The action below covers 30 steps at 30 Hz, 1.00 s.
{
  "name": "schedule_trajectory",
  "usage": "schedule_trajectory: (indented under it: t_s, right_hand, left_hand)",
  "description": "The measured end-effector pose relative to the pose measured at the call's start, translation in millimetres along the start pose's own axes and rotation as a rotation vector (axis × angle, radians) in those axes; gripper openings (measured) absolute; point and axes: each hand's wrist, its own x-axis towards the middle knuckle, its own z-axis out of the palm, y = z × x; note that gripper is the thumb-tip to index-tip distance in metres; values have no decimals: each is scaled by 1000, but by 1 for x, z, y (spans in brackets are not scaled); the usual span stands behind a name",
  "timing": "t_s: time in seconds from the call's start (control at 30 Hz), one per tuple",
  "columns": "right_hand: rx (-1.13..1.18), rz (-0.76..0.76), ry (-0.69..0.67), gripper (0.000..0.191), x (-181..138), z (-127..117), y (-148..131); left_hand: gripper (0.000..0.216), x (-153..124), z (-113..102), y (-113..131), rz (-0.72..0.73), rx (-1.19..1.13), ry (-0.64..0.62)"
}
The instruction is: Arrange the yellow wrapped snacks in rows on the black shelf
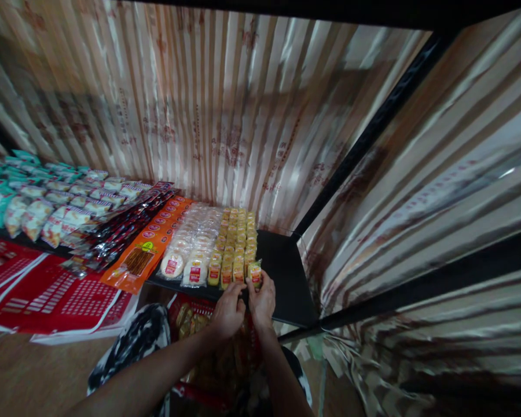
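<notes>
Rows of small yellow snack packs (233,246) stand at the right end of the goods on a black shelf (286,278). My right hand (263,300) has its thumb and fingers about a yellow snack pack (255,272) at the front of the rightmost row. Beside it, my left hand (229,310) reaches to the front edge, fingers stretched forward against the lower front of the neighbouring packs. Nothing shows in the left hand. Below my forearms, a red basket (191,302) contains more wrapped yellowish packs, partly hidden by my arms.
To the left lie round white cracker packs (172,263), an orange snack bag (141,255), dark packets (121,231) and white-and-teal bags (37,214). Red baskets (61,289) sit below. Black posts (373,124) and striped curtain (226,116) bound the shelf.
</notes>
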Motion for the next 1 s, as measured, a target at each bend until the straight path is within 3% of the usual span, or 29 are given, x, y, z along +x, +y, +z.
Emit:
schedule_trajectory:
  t_s: [0.43, 1.0]
  right_hand:
    - [98, -5, -20, 56, 3, 6, 6]
    - [120, 25, -61, 39, -2, 5, 4]
  left_hand:
    - [52, 8, 8, -23, 23, -2, 47]
    - [50, 12, -2, -14, -38, 11, 8]
